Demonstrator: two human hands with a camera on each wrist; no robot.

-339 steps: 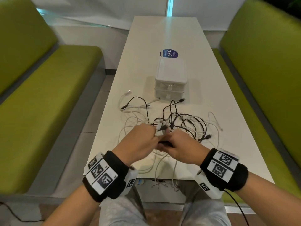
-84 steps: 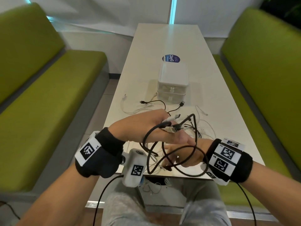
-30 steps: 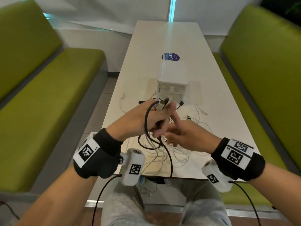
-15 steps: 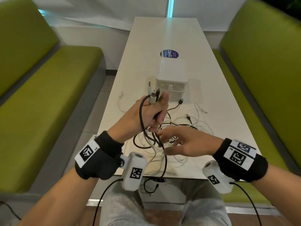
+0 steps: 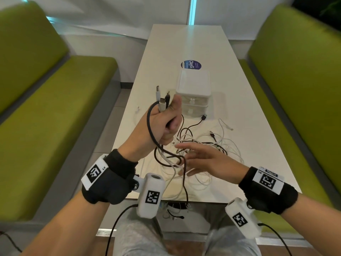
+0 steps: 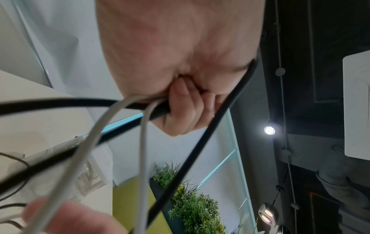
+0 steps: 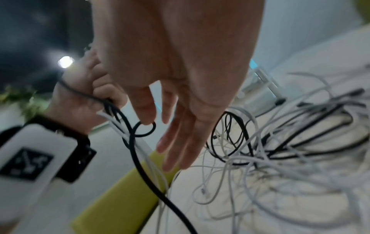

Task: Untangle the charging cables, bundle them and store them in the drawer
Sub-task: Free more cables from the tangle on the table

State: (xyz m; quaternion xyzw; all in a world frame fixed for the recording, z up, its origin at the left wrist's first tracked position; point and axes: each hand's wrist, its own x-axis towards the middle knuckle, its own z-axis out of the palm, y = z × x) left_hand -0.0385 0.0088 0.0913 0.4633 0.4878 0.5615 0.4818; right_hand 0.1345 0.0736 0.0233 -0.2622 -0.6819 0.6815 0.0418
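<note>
My left hand [image 5: 164, 124] is raised above the white table [image 5: 186, 41] and grips several black and white charging cables [image 6: 144, 142] in its fist; their plugs [image 5: 162, 100] stick up out of it. The strands hang down from the fist to a tangle of cables [image 5: 208, 146] on the table and over its near edge. My right hand [image 5: 201, 157] hovers just below the left, fingers straight and spread [image 7: 176, 139], among the hanging strands, holding nothing. A white drawer box [image 5: 192, 91] stands behind the tangle, both drawers pushed in.
Green benches [image 5: 42, 111] run along both sides of the table, the right one [image 5: 295, 89] close to its edge. A blue round sticker [image 5: 191, 65] lies behind the drawer box. Loose cable ends dangle under the table's near edge [image 5: 175, 211] above my knees.
My left hand has lifted the gripped cable ends higher and slightly left. My right hand has let go and spread its fingers below the left hand.
</note>
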